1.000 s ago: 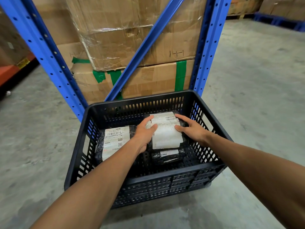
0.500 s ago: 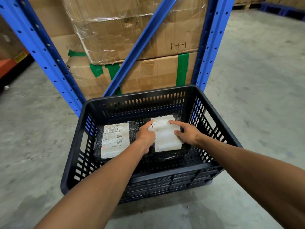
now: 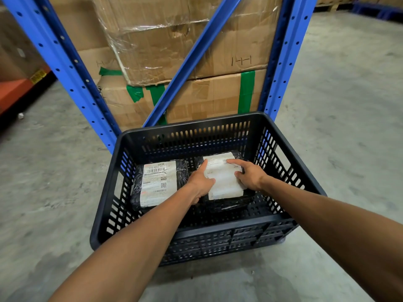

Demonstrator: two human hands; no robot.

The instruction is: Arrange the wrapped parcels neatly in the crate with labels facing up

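Observation:
A black slatted crate (image 3: 218, 231) stands on the concrete floor. Inside it lie two black-wrapped parcels, both with white labels facing up. The left parcel (image 3: 158, 184) lies flat and untouched. The right parcel (image 3: 224, 182) rests on top of another black parcel (image 3: 229, 206), whose front edge shows beneath it. My left hand (image 3: 200, 182) presses on the right parcel's left edge, index finger stretched along the label. My right hand (image 3: 248, 174) rests on its right side, fingers spread over the label.
Blue rack uprights (image 3: 67, 68) and a diagonal brace (image 3: 194, 55) rise just behind the crate. Stacked cardboard boxes (image 3: 181, 42) with green tape fill the rack. An orange beam (image 3: 17, 90) sits far left. Bare concrete floor (image 3: 349, 118) spreads to the right.
Both hands slid the right parcel slightly back and left, so it now covers most of the parcel beneath. My view has come closer to the crate.

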